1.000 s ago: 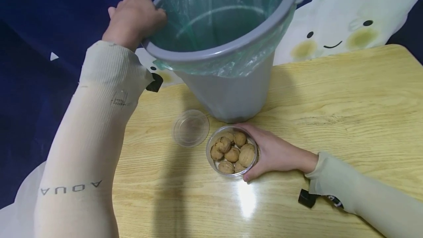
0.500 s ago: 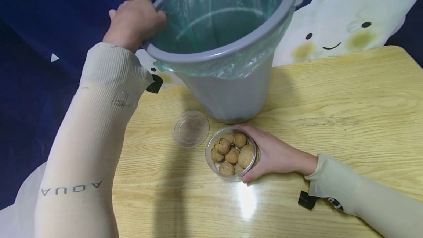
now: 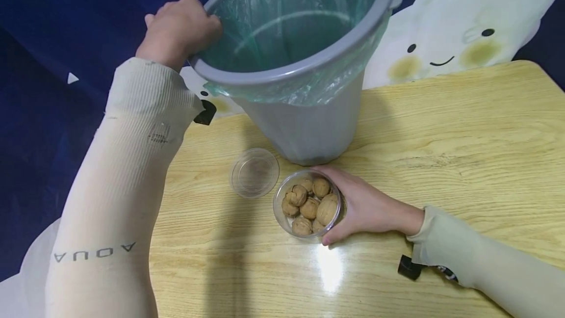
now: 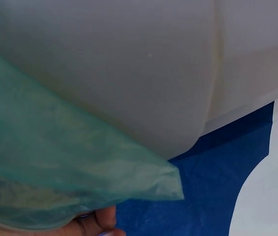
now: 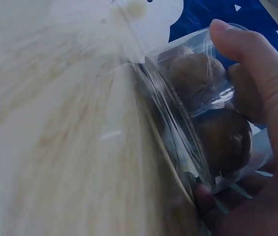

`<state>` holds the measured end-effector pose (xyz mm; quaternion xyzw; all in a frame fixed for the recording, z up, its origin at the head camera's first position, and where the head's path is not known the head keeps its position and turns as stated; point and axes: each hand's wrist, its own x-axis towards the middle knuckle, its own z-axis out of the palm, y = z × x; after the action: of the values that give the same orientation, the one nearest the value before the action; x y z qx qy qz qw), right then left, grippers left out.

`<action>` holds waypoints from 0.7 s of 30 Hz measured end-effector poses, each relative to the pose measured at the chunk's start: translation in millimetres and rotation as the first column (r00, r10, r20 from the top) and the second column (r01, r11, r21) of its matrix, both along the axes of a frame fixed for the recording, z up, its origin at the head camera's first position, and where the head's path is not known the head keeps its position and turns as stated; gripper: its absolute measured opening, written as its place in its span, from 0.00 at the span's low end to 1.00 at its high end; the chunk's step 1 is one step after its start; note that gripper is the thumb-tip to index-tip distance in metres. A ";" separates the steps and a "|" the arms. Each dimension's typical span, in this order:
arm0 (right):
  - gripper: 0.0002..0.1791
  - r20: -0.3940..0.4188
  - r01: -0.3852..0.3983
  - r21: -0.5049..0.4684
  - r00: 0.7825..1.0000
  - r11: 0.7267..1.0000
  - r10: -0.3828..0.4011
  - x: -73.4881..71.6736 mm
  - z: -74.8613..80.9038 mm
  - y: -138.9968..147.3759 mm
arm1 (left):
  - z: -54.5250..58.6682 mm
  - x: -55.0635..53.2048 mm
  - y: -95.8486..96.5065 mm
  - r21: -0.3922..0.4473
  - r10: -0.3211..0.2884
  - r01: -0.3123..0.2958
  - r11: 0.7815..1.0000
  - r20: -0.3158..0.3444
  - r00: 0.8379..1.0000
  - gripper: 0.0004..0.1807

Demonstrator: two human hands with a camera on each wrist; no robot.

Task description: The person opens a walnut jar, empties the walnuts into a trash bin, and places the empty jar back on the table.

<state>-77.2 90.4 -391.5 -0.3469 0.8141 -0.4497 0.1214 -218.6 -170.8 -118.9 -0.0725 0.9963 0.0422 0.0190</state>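
On the wooden surface (image 3: 463, 161), the grey bin (image 3: 304, 129), top centre of the head view, looks light but stiff, best taken by the rim, where the left hand (image 3: 180, 29) grips it at upper left. The clear tub (image 3: 280, 198), at centre, is probably slick and thin-walled, best held round its side; the right hand (image 3: 359, 205) grips its right edge. Inside, the walnuts (image 3: 310, 207) look hard, prone to rolling.

head view bright, mostly sharp | I catch white glare on the table (image 3: 463, 136) at the near side of the right hand (image 3: 364, 205) | long soft shadow left of that hand | pale glints on the bin liner (image 3: 304, 93) beyond it | left wrist view dim, grey, soft | right wrist view dim, hazy, table grain blurred
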 end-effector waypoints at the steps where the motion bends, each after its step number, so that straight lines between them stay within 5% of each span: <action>1: 0.70 -0.004 0.001 0.001 1.000 1.000 -0.001 -0.1 0.1 0.0 | 0.1 0.0 0.0 -0.002 0.000 0.000 1.000 0.001 1.000 0.22; 21: 0.72 0.059 -0.023 -0.021 0.998 1.000 0.024 -1.1 -1.8 0.7 | 1.5 2.5 -0.4 0.010 0.009 -0.009 1.000 0.005 1.000 0.23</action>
<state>-78.4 91.1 -393.2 -0.3442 0.8015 -0.4663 0.1471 -216.0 -171.2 -117.4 -0.0770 0.9957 0.0471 0.0218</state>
